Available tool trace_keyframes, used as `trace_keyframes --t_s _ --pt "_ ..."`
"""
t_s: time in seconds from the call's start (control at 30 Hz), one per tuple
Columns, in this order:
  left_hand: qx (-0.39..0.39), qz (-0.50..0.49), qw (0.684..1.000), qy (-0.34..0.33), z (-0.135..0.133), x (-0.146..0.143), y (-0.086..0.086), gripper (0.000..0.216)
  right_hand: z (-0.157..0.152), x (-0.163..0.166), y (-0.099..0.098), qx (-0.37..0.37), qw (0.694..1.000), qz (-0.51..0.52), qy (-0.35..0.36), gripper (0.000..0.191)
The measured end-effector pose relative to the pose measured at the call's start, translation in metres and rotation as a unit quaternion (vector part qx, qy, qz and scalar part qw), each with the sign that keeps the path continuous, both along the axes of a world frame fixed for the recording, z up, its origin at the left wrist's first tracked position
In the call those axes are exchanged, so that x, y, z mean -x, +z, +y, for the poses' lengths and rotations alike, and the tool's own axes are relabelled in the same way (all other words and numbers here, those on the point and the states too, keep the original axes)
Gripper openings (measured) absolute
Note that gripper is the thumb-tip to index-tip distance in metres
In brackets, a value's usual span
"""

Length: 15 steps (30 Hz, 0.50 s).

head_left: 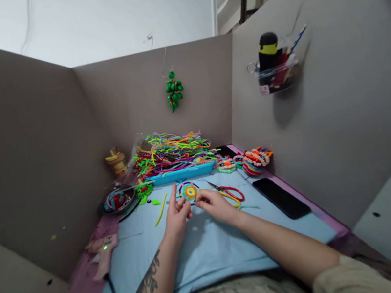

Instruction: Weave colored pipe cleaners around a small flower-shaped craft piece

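Observation:
A round coil (190, 193) of fuzzy pipe cleaners, with orange, yellow and teal rings and a dark purple outer strand, is held up between my hands. My right hand (214, 205) pinches its lower right edge with thumb and forefinger. At its lower left is my left hand (179, 213), the forefinger stretched upward and the other fingers loosely bent and apart; whether they touch the coil is unclear. Scissors (231, 194) with red and yellow handles lie just right of the coil. A yellow-green pipe cleaner (161, 210) lies left of my left hand.
Behind the coil, a blue tray (181, 174) carries a heap of colourful pipe cleaners (174, 150). A black phone (281, 197) lies at right, near finished fuzzy figures (255, 161). At left are a glue gun (105, 255) with its cord and a dark bowl (118, 201). Grey partitions surround the table.

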<state>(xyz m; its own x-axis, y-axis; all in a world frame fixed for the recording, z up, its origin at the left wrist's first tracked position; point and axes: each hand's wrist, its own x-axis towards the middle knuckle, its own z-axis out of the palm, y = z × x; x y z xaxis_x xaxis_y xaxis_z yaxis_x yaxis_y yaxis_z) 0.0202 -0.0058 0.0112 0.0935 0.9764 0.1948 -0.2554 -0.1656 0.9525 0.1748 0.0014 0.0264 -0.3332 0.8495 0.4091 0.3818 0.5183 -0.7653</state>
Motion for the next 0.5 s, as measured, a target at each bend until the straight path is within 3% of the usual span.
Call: trace_keyframes --t_s 0.13,0.3,0.5 --pt "-0.013 0.053 0.998 0.03 0.002 0.0 -0.001 0.076 0.004 -0.004 -0.009 -0.016 0.999 0.033 -0.018 0.009" --pt "-0.027 0.109 0.994 0.02 0.0 -0.002 0.0 0.068 0.008 -0.015 -0.011 -0.014 1.0 0.013 -0.004 0.008" --pt "-0.045 0.128 0.989 0.056 -0.004 -0.004 0.002 0.071 0.002 -0.011 -0.012 -0.052 0.997 0.046 -0.014 0.006"
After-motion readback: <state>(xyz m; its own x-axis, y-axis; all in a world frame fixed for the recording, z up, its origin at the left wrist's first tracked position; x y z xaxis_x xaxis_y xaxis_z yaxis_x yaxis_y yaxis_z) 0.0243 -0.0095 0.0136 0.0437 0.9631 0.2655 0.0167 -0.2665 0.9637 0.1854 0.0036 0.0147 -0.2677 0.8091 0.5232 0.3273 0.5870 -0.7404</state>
